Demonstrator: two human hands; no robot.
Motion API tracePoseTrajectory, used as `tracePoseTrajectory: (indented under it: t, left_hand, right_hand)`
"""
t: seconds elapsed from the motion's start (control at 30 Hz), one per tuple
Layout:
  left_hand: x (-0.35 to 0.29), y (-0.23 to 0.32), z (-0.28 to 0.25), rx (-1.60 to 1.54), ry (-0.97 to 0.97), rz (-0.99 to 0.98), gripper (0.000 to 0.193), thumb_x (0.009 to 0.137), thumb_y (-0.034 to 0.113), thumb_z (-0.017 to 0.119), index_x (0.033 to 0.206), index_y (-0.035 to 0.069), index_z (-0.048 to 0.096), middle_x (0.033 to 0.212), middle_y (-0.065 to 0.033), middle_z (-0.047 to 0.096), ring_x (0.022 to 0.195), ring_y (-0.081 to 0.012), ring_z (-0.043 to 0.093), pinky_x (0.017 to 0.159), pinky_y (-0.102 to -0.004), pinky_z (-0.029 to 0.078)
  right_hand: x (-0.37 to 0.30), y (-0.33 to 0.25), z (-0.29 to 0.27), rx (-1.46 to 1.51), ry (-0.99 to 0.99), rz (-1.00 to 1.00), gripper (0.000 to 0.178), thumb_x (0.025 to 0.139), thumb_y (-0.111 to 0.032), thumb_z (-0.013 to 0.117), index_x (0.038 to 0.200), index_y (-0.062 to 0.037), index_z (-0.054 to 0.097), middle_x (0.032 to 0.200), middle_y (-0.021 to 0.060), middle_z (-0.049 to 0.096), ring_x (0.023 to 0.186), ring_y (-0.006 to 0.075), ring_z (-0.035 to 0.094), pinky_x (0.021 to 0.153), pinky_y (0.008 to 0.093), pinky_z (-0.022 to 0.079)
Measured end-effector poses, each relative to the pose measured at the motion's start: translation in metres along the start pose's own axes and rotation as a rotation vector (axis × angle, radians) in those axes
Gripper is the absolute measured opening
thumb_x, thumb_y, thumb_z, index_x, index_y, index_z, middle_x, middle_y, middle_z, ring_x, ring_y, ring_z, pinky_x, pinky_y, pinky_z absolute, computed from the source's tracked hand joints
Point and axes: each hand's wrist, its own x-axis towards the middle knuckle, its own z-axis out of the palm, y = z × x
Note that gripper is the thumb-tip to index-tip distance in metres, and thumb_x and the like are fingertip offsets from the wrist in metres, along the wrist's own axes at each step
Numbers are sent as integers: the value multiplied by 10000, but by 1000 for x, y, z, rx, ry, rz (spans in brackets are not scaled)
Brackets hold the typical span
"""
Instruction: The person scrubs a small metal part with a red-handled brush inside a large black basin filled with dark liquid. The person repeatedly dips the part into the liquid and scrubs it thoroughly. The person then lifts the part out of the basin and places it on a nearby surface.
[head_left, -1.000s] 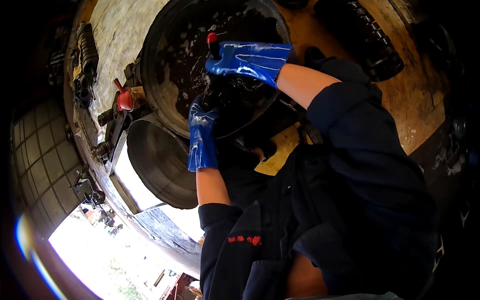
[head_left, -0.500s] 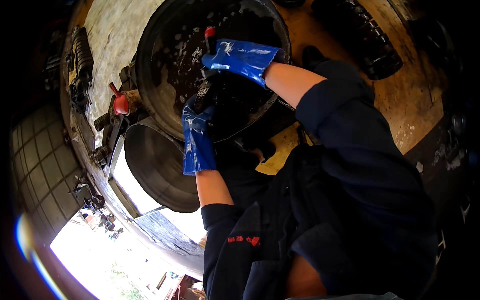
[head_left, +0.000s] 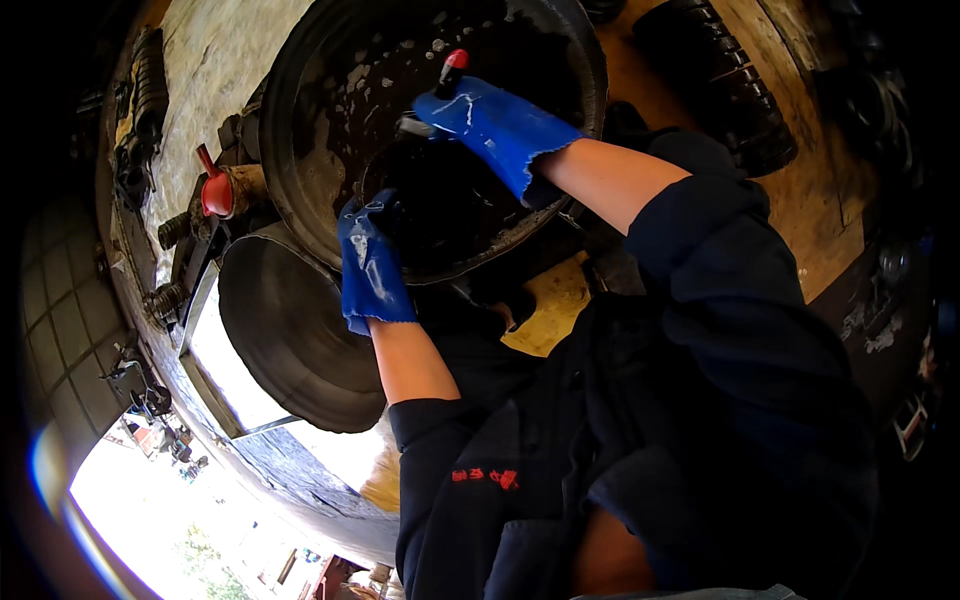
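Your right grip (head_left: 465,112), gloved in blue, is closed around a red-and-black-handled tool (head_left: 455,64) above the round, dark basin (head_left: 318,180); whether your left grip (head_left: 370,240), nearer you, holds anything cannot be told.

I see the gloved right hand (head_left: 458,108) gripping a red-tipped tool (head_left: 457,60) over the dark basin (head_left: 320,170), the left hand (head_left: 368,235) nearer and leftward.

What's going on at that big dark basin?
Someone's blue-gloved right hand grips a red-tipped tool over a large round basin, which seems to hold dark, foam-flecked liquid. The blue-gloved left hand is at the basin's near left side; it is too dark there to tell whether it holds anything. A second basin sits nearby.
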Motion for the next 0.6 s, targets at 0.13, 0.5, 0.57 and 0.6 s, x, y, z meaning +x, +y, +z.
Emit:
tracePoseTrajectory:
  t: [0.13, 0.5, 0.57, 0.6]
  left_hand:
    - [14, -31, -16, -172, -38, -8, 287, 901, 89, 710, 1160, -35, 701, 1048, -147, 740, 935, -252, 705, 816, -343, 571]
    - [-30, 31, 12, -147, 72, -5, 348, 951, 36, 571, 1277, -6, 682, 1193, -201, 704, 1067, -327, 697, 963, -388, 560]
    - [-25, 31, 15, -412, 111, -173, 354, 952, 38, 581, 1289, -37, 661, 1202, -199, 700, 1050, -309, 703, 952, -380, 566]
    - [-24, 31, 15, -487, 135, -200, 343, 952, 44, 598, 1277, -54, 653, 1178, -194, 707, 1032, -294, 706, 940, -370, 572]
  right_hand:
    - [-4, -30, 50, 103, -195, -191, 284, 955, -279, 630, 802, -46, 681, 759, 68, 669, 750, 168, 618, 724, 327, 458]
    - [25, 23, 48, -88, 272, 202, 347, 978, -332, 613, 1102, -26, 720, 945, 137, 744, 890, 238, 702, 829, 366, 535]
    - [23, 26, 44, -162, 334, 267, 372, 966, -318, 608, 1128, 2, 709, 975, 164, 748, 917, 282, 713, 841, 390, 542]
    - [21, 28, 42, -222, 320, 277, 384, 959, -320, 611, 1133, 8, 707, 977, 170, 749, 918, 290, 717, 848, 392, 542]
